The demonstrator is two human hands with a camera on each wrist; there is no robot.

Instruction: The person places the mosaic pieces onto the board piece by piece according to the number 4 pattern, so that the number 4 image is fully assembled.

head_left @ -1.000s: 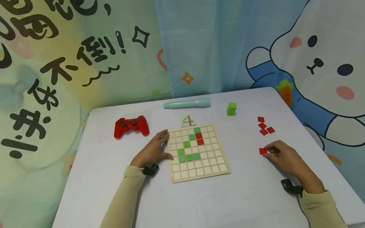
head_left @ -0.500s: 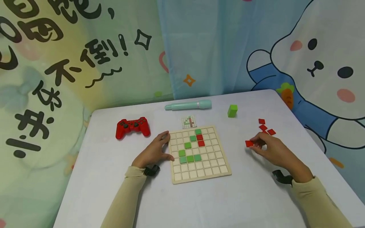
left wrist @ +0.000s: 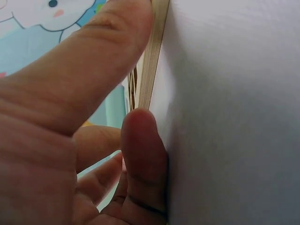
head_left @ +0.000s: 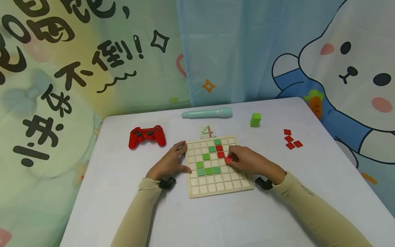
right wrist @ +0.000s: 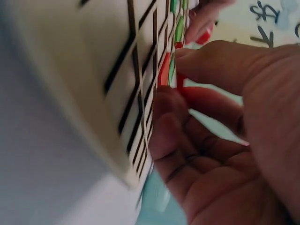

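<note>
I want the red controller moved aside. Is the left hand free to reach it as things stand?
Probably yes: the left hand only steadies the board's edge, and bare table lies between it and the red controller.

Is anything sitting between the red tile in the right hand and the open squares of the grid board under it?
Nothing visible. The right hand pinches the red tile just over the board, beside the placed red tiles.

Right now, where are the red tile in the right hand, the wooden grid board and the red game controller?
red tile (head_left: 228,160): head view, its visible top face at the fingertips.
wooden grid board (head_left: 220,193): head view, its near rim.
red game controller (head_left: 147,136): head view, its body's middle.
</note>
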